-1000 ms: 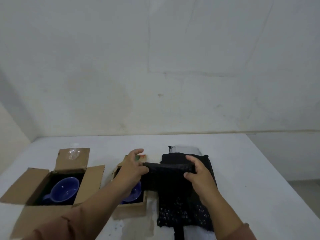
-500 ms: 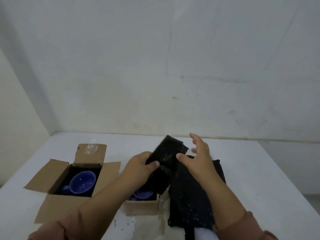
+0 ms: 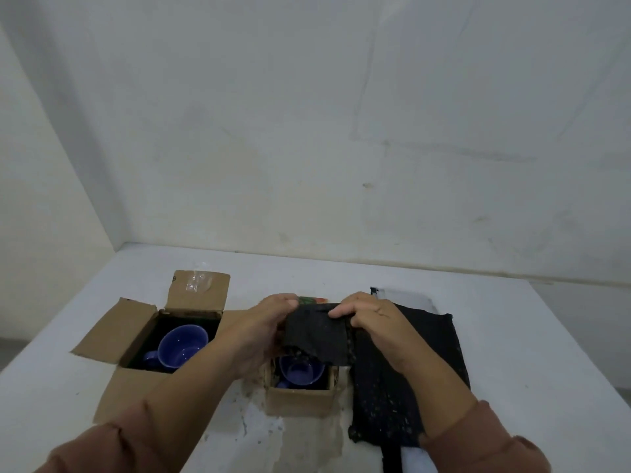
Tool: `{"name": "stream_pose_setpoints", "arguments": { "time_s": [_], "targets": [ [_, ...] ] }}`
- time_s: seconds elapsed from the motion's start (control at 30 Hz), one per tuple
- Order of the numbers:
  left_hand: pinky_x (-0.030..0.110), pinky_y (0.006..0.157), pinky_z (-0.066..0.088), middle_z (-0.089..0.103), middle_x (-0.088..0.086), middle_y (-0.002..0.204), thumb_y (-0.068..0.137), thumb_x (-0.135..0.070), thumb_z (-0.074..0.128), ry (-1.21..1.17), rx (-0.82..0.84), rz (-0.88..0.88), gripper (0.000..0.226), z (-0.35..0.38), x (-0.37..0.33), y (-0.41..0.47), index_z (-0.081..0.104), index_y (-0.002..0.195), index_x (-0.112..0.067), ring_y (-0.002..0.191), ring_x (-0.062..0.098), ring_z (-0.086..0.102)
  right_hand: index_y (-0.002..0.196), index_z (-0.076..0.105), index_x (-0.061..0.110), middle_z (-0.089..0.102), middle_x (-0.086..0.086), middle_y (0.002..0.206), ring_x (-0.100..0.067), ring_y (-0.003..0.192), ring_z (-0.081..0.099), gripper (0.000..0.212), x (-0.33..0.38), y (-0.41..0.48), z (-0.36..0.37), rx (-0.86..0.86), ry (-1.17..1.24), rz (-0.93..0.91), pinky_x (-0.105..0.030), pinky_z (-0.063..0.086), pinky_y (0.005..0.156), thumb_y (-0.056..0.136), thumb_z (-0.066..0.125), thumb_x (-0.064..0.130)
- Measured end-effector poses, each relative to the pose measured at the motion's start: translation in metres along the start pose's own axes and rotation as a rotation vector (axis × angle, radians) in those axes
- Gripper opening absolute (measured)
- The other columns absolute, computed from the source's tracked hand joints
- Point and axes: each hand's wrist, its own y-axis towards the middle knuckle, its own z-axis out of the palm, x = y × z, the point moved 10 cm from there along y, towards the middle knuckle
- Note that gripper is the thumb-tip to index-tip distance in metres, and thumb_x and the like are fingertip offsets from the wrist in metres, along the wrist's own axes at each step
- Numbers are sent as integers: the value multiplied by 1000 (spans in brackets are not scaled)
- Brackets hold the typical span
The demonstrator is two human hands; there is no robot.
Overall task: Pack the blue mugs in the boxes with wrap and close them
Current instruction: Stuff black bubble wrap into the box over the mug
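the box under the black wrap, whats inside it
A blue mug sits in the box. The black wrap, gripped by the left hand and right hand, hides the box's far half.

Bare room, perhaps: white wall [image 3: 307,114], table [image 3: 519,336].

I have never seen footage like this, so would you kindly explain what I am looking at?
There is no machine: a camera worn on a person's head looks down at their own hands. The left hand and right hand each have a grip on the top edge of a black sheet, over an open box with a blue mug inside. A second box, further left, flaps open, holds the other mug. A wrap pile lies on the white table at the right.
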Motion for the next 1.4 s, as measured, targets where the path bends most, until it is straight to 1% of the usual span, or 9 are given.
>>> {"name": "stream_pose_setpoints", "arguments": {
  "time_s": [0.1,0.2,0.37,0.47,0.57,0.67,0.87,1.27,1.4],
  "targets": [
    [36,76,56,66,16,108,83,11,54,64,3,-2,36,-3,4,8,56,113,-9,99,29,65,94,72,35,62,5,104,-3,93,61,25,-3,4,7,25,-40,-18,-11,47,79,78,55,25],
    [39,73,58,70,16,102,83,15,53,9,-25,4,35,-12,8,8,58,110,-8,97,32,67,126,49,41,54,-1,119,-14,98,65,57,-29,7,18,102,49,103,-27,55,81,81,64,11],
    [35,67,58,72,14,92,85,17,45,6,-2,29,37,-21,10,6,70,77,-8,84,28,68,75,76,20,68,-10,91,-14,69,69,48,-46,10,24,60,218,207,-24,54,55,82,47,-17],
    [32,74,56,70,15,103,88,12,36,41,80,28,47,-20,15,4,74,69,-8,98,30,65,68,76,14,68,-12,87,-15,72,66,50,-57,9,24,87,163,271,-22,52,61,80,38,-16],
    [29,80,54,70,5,105,88,-2,50,345,91,18,32,-21,24,4,76,74,-16,101,22,64,74,77,16,69,-5,87,-13,81,62,32,-62,8,24,147,24,273,-24,49,71,83,50,1],
    [25,73,57,65,-5,99,80,-9,62,905,72,74,22,-19,29,6,63,85,-31,90,11,63,87,69,23,60,11,92,-2,84,57,6,-63,6,35,279,-437,191,-15,46,74,82,66,21],
    [26,76,48,61,-3,112,87,-17,58,1459,186,188,28,1,44,10,50,110,-31,94,14,57,119,52,26,53,1,125,-20,111,51,38,-63,3,68,421,-880,18,-34,44,92,86,55,9],
    [36,93,48,63,3,118,90,-6,51,1723,481,189,36,16,69,22,59,119,-25,103,23,60,107,68,27,62,-1,120,-24,118,43,28,-83,3,93,714,-1225,87,-46,20,105,90,49,15],
    [34,85,41,67,4,100,90,-14,53,1936,439,519,26,27,57,18,64,111,-25,94,22,54,109,67,33,60,1,123,-24,119,39,33,-87,4,89,742,-1209,133,-48,18,107,89,47,17]
  ]
}}
